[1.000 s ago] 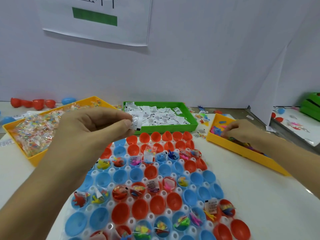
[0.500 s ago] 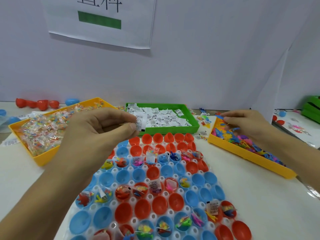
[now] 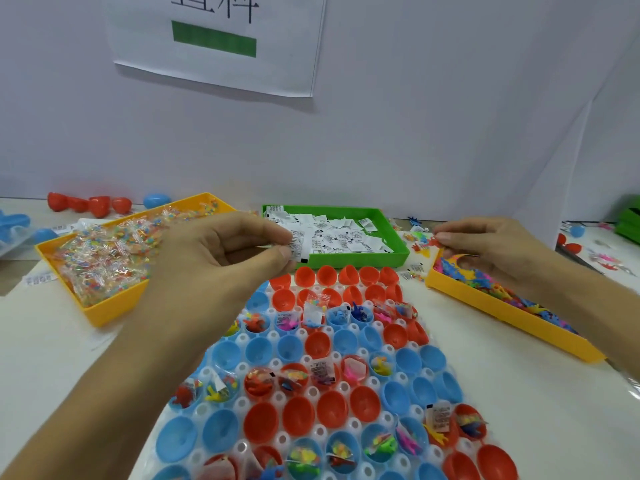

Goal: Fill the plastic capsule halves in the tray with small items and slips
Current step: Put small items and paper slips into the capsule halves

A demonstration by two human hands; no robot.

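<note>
A clear tray (image 3: pixel 277 396) in front of me holds several red and blue capsule halves (image 3: pixel 298 415); some contain small toys and paper slips, others are bare. My left hand (image 3: pixel 221 258) hovers above the tray's far left part and pinches a white printed slip (image 3: pixel 298 245) between thumb and fingers. My right hand (image 3: pixel 491 251) is over the near end of the right yellow bin (image 3: pixel 502 306) and pinches a small red toy (image 3: pixel 433 242) at its fingertips.
A green bin (image 3: pixel 398 251) of white slips sits behind the tray. A yellow bin (image 3: pixel 104 310) of clear candy packets stands at the left. Loose red capsule halves (image 3: pixel 86 204) lie along the back wall. A white divider (image 3: pixel 571 150) rises at the right.
My right hand has lifted out of the right yellow bin with a small red toy pinched in it. My left hand keeps its slip, nearly still above the tray.
</note>
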